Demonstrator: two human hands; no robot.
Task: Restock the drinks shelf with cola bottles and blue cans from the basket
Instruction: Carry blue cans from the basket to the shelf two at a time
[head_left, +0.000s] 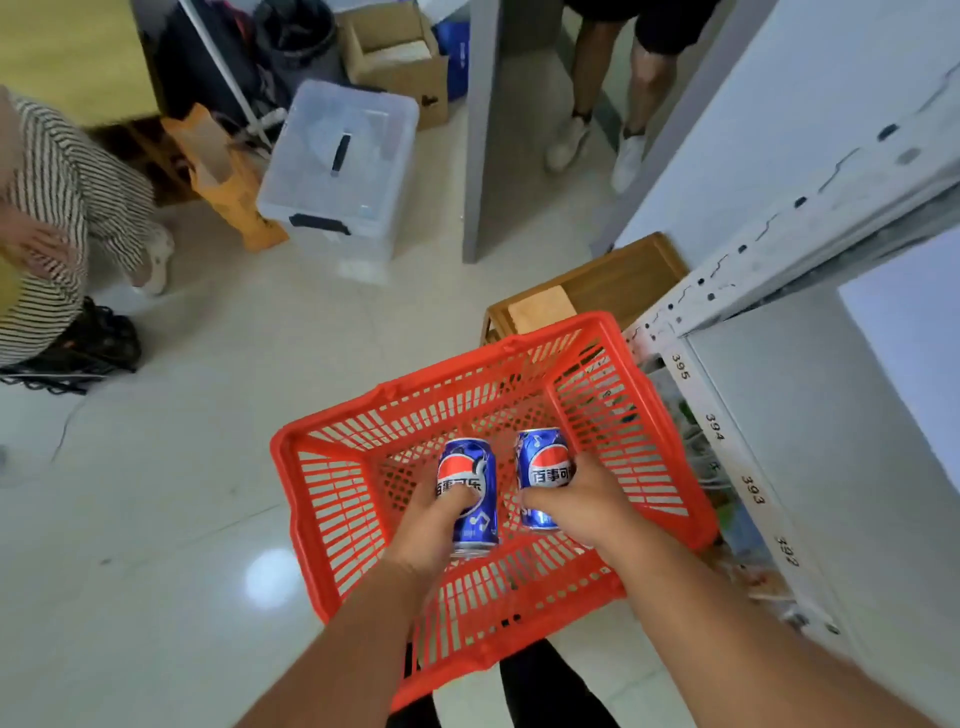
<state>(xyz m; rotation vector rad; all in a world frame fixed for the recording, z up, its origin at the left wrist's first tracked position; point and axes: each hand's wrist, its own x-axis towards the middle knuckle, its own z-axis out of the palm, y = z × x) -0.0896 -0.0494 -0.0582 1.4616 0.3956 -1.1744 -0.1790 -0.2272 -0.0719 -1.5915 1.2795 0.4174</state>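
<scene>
A red plastic basket sits on the pale tiled floor below me. Over its inside, my left hand grips one blue can with its thumb across the label. My right hand grips a second blue can just to the right. Both cans are held lengthwise, tops away from me. No cola bottles show in the basket. The white metal shelf stands at the right, its upright marked with numbers.
A wooden box lies beyond the basket against the shelf. A clear lidded storage bin and a cardboard box stand farther back. A person in striped clothes is at the left; another person's legs are at the top.
</scene>
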